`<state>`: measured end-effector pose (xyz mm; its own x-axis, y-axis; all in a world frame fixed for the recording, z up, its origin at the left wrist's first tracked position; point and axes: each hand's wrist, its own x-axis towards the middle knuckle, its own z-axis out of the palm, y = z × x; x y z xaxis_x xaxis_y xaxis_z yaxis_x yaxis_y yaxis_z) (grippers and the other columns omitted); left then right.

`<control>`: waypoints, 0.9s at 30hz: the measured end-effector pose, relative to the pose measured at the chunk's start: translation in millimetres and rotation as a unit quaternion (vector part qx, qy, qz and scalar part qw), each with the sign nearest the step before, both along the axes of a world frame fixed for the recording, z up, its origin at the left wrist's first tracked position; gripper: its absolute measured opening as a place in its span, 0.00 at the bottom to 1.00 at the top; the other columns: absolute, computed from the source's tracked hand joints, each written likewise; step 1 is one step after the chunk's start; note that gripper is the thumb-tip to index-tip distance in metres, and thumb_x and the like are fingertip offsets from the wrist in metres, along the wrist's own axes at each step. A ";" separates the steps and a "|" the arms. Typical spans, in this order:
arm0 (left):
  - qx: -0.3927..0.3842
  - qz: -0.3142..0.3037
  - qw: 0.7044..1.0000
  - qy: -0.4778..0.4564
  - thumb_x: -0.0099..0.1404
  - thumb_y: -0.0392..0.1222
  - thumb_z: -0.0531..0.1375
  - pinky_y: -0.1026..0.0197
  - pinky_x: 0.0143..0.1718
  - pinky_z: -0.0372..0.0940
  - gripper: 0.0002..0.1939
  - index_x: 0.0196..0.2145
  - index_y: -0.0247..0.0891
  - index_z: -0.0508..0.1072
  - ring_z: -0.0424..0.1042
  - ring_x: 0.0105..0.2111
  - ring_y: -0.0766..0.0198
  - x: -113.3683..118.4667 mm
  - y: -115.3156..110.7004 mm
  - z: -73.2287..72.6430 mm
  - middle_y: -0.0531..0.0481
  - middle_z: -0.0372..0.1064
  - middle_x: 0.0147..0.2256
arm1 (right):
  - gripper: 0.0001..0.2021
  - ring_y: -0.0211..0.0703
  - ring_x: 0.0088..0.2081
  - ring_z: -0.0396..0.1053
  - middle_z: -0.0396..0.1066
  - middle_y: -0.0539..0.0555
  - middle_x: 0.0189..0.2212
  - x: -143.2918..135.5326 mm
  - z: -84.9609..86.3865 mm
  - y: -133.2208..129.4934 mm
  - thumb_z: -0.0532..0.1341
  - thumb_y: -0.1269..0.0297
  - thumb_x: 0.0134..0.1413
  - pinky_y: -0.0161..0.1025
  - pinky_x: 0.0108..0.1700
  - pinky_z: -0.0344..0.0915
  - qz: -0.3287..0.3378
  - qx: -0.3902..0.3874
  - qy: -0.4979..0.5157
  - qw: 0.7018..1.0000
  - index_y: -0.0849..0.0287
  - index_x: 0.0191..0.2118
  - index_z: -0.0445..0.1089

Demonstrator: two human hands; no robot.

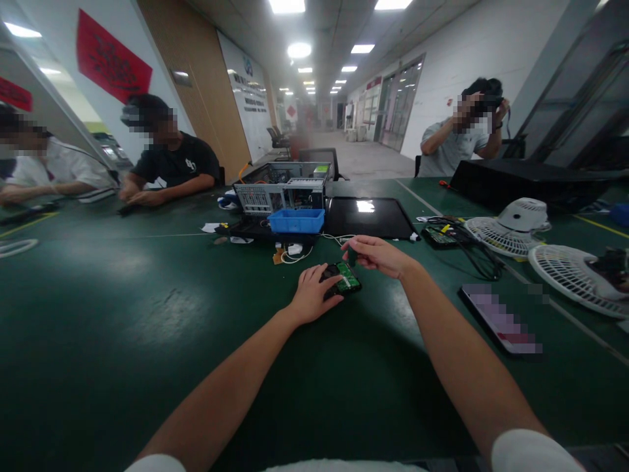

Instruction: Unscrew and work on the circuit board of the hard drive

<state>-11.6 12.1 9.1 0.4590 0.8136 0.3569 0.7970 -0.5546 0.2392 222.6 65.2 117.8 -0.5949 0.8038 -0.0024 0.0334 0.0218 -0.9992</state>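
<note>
A small black device with a green circuit board (350,278) lies flat on the green table (162,367). My left hand (314,293) rests on its left side, fingers apart, with the thumb along its near edge. Above the board's right far corner, my right hand (376,255) is closed around a small dark-handled tool (352,255), its grip between thumb and fingers. The tool's tip is too small to make out, so whether it touches the board cannot be told.
Beyond the hands are a blue tray (297,221), an open computer case (280,193) and a dark flat panel (371,217). To the right lie cables, white fan parts (506,229) and a phone (501,321). People sit across the table.
</note>
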 end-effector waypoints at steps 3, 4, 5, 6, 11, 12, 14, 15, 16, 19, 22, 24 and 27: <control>-0.005 -0.002 1.000 -0.003 0.66 0.59 0.63 0.35 0.63 0.50 0.28 0.62 0.55 0.68 0.50 0.66 0.40 -0.6 -0.8 1.5 0.46 0.48 0.69 | 0.20 0.32 0.24 0.58 0.76 0.56 0.39 0.8 -1.0 2.5 0.66 0.47 0.57 0.31 0.20 0.48 -0.025 0.016 -0.007 1.000 0.58 0.46 0.75; -0.006 -0.002 1.000 -0.003 0.66 0.58 0.63 0.35 0.63 0.50 0.28 0.62 0.55 0.68 0.50 0.66 0.40 -0.7 -1.1 2.0 0.46 0.48 0.69 | 0.19 0.32 0.25 0.59 0.76 0.56 0.39 0.9 -1.7 3.5 0.66 0.48 0.57 0.31 0.21 0.49 -0.033 0.023 -0.007 0.999 0.58 0.45 0.76; -0.006 -0.002 1.000 -0.002 0.66 0.58 0.63 0.36 0.63 0.50 0.28 0.62 0.55 0.67 0.50 0.66 0.41 -0.7 -1.3 2.3 0.46 0.48 0.69 | 0.19 0.32 0.25 0.59 0.75 0.56 0.39 0.8 -2.5 4.3 0.66 0.48 0.56 0.31 0.21 0.50 -0.039 0.029 -0.007 0.999 0.59 0.44 0.76; -0.006 -0.002 1.000 -0.002 0.67 0.58 0.63 0.36 0.63 0.50 0.28 0.62 0.55 0.67 0.50 0.66 0.41 -0.6 -1.4 2.4 0.46 0.48 0.69 | 0.18 0.32 0.26 0.60 0.75 0.56 0.39 0.6 -3.3 4.9 0.67 0.49 0.56 0.31 0.22 0.52 -0.042 0.034 -0.005 0.999 0.59 0.42 0.77; -0.001 0.001 1.000 0.001 0.66 0.57 0.64 0.37 0.63 0.51 0.28 0.61 0.55 0.68 0.51 0.66 0.42 0.3 0.2 0.3 0.46 0.49 0.68 | 0.14 0.32 0.27 0.60 0.74 0.55 0.39 -1.6 -4.3 4.3 0.68 0.53 0.55 0.31 0.25 0.54 -0.025 0.041 -0.008 0.999 0.60 0.37 0.76; 0.001 0.002 1.000 0.000 0.65 0.57 0.64 0.37 0.63 0.51 0.28 0.61 0.55 0.68 0.51 0.66 0.42 0.4 0.6 -0.2 0.46 0.50 0.68 | 0.14 0.32 0.27 0.60 0.75 0.55 0.38 -2.3 -3.8 3.3 0.68 0.53 0.55 0.31 0.25 0.54 -0.020 0.042 -0.011 0.999 0.61 0.36 0.75; 0.003 0.000 1.000 0.001 0.66 0.57 0.64 0.37 0.63 0.51 0.28 0.62 0.55 0.68 0.51 0.66 0.42 0.4 1.0 -0.7 0.45 0.50 0.68 | 0.14 0.32 0.27 0.60 0.75 0.56 0.38 -3.6 -2.2 1.1 0.69 0.53 0.54 0.31 0.25 0.54 -0.013 0.044 -0.017 0.999 0.61 0.36 0.74; 0.004 -0.001 1.000 0.002 0.66 0.57 0.64 0.37 0.63 0.51 0.28 0.62 0.55 0.68 0.51 0.66 0.42 0.4 0.9 -0.6 0.45 0.50 0.68 | 0.14 0.32 0.27 0.60 0.75 0.56 0.37 -4.2 -1.3 -0.1 0.69 0.53 0.54 0.31 0.25 0.54 -0.012 0.046 -0.019 0.999 0.61 0.36 0.74; 0.004 -0.002 1.000 0.003 0.66 0.57 0.63 0.36 0.63 0.51 0.28 0.62 0.55 0.68 0.51 0.66 0.42 0.3 0.8 -0.4 0.45 0.49 0.68 | 0.14 0.32 0.27 0.60 0.75 0.55 0.37 -4.6 -0.4 -1.1 0.69 0.53 0.53 0.31 0.25 0.54 -0.011 0.047 -0.020 0.999 0.61 0.36 0.74; 0.004 -0.003 1.000 0.007 0.67 0.58 0.63 0.36 0.63 0.51 0.28 0.62 0.55 0.67 0.50 0.66 0.41 -0.1 0.2 0.5 0.45 0.49 0.68 | 0.15 0.32 0.26 0.60 0.75 0.53 0.35 -4.8 1.6 -2.5 0.69 0.53 0.53 0.32 0.24 0.52 -0.014 0.050 -0.019 0.998 0.59 0.40 0.74; 0.003 -0.002 1.000 0.007 0.66 0.58 0.63 0.37 0.63 0.51 0.28 0.62 0.55 0.68 0.50 0.66 0.41 -0.4 0.3 0.7 0.45 0.49 0.68 | 0.15 0.31 0.24 0.58 0.74 0.53 0.35 -3.8 1.9 -1.4 0.67 0.53 0.55 0.31 0.22 0.49 -0.022 0.053 -0.026 0.998 0.58 0.42 0.75; 0.001 -0.002 1.000 0.004 0.67 0.58 0.63 0.36 0.63 0.51 0.28 0.62 0.55 0.68 0.50 0.66 0.41 -0.5 0.5 0.6 0.45 0.49 0.68 | 0.14 0.30 0.24 0.57 0.74 0.53 0.36 -2.9 1.5 0.0 0.66 0.53 0.56 0.31 0.22 0.48 -0.024 0.049 -0.031 0.998 0.59 0.39 0.76; -0.004 -0.005 1.000 0.003 0.67 0.58 0.63 0.36 0.63 0.51 0.28 0.62 0.55 0.67 0.50 0.66 0.41 -0.5 0.5 1.0 0.46 0.48 0.69 | 0.14 0.30 0.23 0.56 0.73 0.52 0.35 -2.7 0.6 1.2 0.67 0.53 0.55 0.31 0.21 0.47 -0.025 0.035 -0.030 0.999 0.59 0.36 0.74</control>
